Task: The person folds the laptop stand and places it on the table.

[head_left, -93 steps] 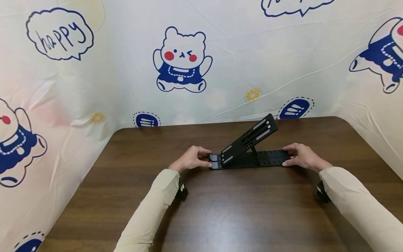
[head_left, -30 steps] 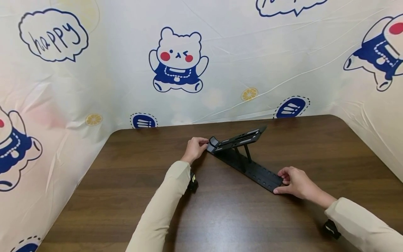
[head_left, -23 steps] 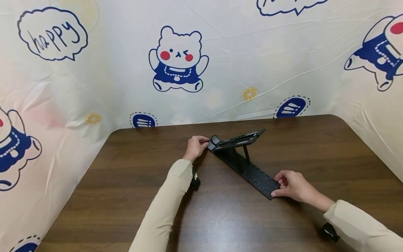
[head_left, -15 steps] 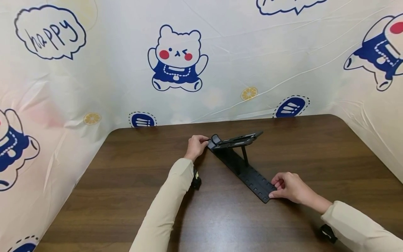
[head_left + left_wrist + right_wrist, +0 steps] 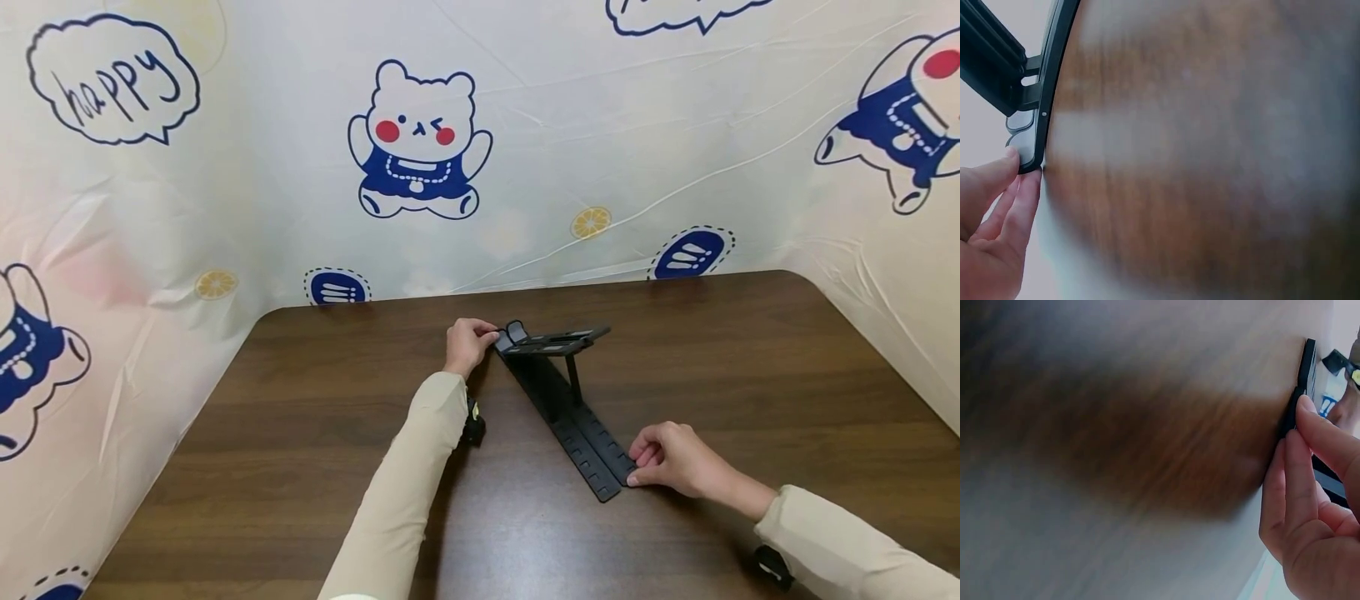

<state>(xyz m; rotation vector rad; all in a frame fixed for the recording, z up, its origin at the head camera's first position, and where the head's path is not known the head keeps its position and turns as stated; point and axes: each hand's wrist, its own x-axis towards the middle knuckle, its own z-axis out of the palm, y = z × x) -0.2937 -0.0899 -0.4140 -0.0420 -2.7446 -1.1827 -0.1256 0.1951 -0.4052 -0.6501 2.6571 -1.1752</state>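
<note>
A black folding laptop stand [image 5: 558, 400] lies slantwise on the table, its far end to the left. Its slotted base shows two strips side by side, their near ends slightly staggered. The support plate [image 5: 558, 342] stands raised on a prop [image 5: 573, 379]. My left hand [image 5: 467, 346] pinches the far end by the grey pads, and the left wrist view shows thumb on top and fingers [image 5: 1025, 206] beneath. At the near end, my right hand [image 5: 675, 460] pinches the corner of the right strip [image 5: 1291, 415] between thumb and fingertips.
The brown wooden table [image 5: 337, 450] has a rounded far edge. Behind it and at both sides hangs a pale curtain [image 5: 525, 150] printed with blue bears. Dark wrist cameras [image 5: 772, 567] sit on both cuffs.
The stand has turned clockwise from lying crosswise to slanting toward me. My right hand has come nearer and left with its end, while my left hand has moved slightly away, both still gripping.
</note>
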